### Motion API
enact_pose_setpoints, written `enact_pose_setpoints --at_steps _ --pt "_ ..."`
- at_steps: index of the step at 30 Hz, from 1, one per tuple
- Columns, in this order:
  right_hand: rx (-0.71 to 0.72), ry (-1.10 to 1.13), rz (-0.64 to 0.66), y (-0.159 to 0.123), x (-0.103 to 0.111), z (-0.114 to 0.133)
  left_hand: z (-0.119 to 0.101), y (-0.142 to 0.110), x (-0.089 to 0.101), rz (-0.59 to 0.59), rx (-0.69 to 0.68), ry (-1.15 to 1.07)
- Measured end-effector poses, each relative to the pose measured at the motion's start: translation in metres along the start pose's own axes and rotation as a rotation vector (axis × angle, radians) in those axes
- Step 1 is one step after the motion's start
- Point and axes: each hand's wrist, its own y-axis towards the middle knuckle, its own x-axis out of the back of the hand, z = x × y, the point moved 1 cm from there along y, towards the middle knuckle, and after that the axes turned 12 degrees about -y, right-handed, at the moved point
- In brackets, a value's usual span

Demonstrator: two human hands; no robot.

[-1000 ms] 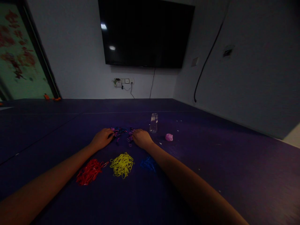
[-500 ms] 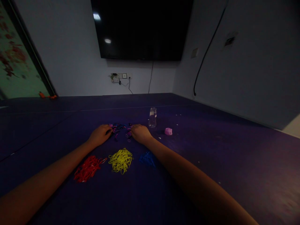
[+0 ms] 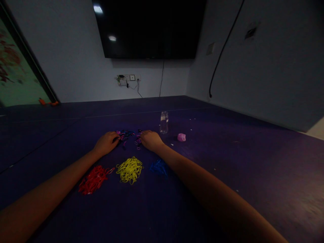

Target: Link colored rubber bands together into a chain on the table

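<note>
Dark and purple rubber bands (image 3: pixel 128 133) lie in a loose, mixed pile on the purple surface. My left hand (image 3: pixel 106 143) is at the pile's left edge, fingers curled and closed on some bands. At the right side, my right hand (image 3: pixel 152 140) is bent over purple bands (image 3: pixel 138 138), its fingertips closed among them and partly hidden. Nearer me are separate heaps of red rubber bands (image 3: pixel 94 179), yellow rubber bands (image 3: pixel 130 169) and blue rubber bands (image 3: pixel 159 167). The blue heap is beside my right forearm.
A clear open jar (image 3: pixel 164 123) stands upright beyond my right hand. To its right sits a small pink lump (image 3: pixel 181 137), with white scraps scattered around. A large dark screen (image 3: pixel 152 30) hangs on the far wall above sockets (image 3: pixel 129 78) and cables.
The whole view has shifted slightly, so things sit a little higher in the picture. Both hands stay at the mixed pile with barely any visible movement.
</note>
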Motion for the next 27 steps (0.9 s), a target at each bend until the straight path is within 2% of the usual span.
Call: enact_pose_setpoints --at_steps 27 --pt "0.014 -0.011 -0.020 -0.0008 0.0014 -0.0001 0.0016 0.0007 0.0007 0.010 0.014 0.012"
